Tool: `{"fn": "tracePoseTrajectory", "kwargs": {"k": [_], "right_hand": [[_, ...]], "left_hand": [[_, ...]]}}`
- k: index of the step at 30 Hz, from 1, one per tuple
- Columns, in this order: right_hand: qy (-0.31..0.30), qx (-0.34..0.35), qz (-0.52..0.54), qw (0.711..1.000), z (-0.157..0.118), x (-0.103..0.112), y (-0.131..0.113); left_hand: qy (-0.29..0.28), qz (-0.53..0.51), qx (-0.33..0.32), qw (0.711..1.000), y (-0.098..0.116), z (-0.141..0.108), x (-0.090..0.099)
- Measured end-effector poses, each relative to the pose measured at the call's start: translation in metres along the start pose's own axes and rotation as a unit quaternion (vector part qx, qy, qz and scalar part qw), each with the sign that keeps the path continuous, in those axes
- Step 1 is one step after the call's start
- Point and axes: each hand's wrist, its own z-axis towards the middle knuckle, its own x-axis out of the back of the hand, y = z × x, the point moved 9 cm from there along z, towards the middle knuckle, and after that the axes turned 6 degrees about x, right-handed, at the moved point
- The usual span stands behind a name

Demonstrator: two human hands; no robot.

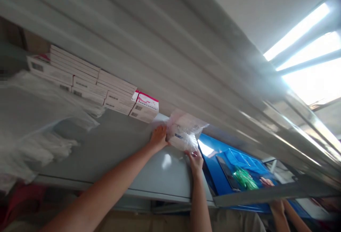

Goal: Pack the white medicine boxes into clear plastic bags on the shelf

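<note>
Two hands flanked one wrapped package, and there it was, close to the right edge of the grey surface, towards the back and under the overhanging upper shelf! The left hand was up against its left end, fingers bent; whether it gripped or merely braced, you could not tell. The right hand had its fingers closed on the near, lower right part, pinching the film. Why both sides? Presumably to steady a load in slippery wrapping, with so little headroom above.

Over to the left, white boxes ran in a stacked row along the back, labels facing out, likely so the codes could be read and the front stayed free for the arms. Loose plastic bags sprawled over the left end of that surface, spilling towards its front edge.

And the look of that package: pale and boxy, a small dark bluish mark on its face, a pinkish tint at the top left, clear film crinkled all round and catching a bright glare at the right. Any finer print was blurred.
</note>
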Motion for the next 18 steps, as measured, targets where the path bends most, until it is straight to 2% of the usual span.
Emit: {"fn": "tracePoseTrajectory", "kwargs": {"k": [3,9,18], "right_hand": [[-0.007,0.015,-0.046,0.999,0.000,0.001,-0.003],[-0.027,-0.001,-0.155,0.988,-0.006,0.005,-0.009],[-0.041,-0.008,-0.165,0.985,-0.007,0.003,-0.008]], "left_hand": [[0.010,0.035,0.025,0.999,0.001,-0.001,0.004],[-0.039,0.014,-0.006,0.999,0.000,0.003,-0.013],[-0.068,-0.064,-0.012,0.996,-0.004,0.007,-0.023]]}}
